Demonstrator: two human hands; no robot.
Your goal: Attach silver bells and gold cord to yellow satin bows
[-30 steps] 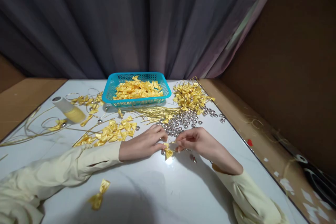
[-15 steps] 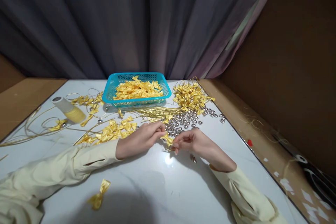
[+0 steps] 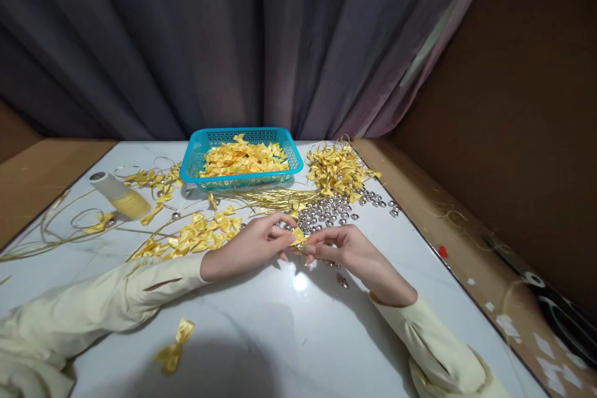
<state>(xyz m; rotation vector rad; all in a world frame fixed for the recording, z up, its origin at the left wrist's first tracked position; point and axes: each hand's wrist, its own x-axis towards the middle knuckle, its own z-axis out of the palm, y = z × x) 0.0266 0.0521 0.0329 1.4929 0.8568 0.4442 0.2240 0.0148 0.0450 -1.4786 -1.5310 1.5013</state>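
Note:
Between my two hands is a yellow ribbon bow [image 3: 298,237], partly covered by fingers. My left hand [image 3: 255,240] pinches its left side between thumb and fingers. From the right, my right hand [image 3: 342,247] grips the other side with thumb and fingertips. Just behind the hands lie many small silver bells or beads [image 3: 326,210], too small to tell which. One silver piece [image 3: 342,281] sits apart below my right hand. Loose yellow bows [image 3: 200,231] spread beside my left wrist. A single bow [image 3: 175,347] lies nearer me on the white tabletop [image 3: 242,311].
A blue basket [image 3: 196,181] full of yellow bows stands at the back. Right of it is a heap of bows with gold cords [image 3: 338,168]. A bundle of gold cords [image 3: 265,199] lies in front. At left leans a bottle [image 3: 119,196]; at right are black-handled scissors [image 3: 555,308].
My fingers have drawn closer together around the bow, which is now more covered. My left thumb has moved onto it. The other things stay in place as the view shifts slightly.

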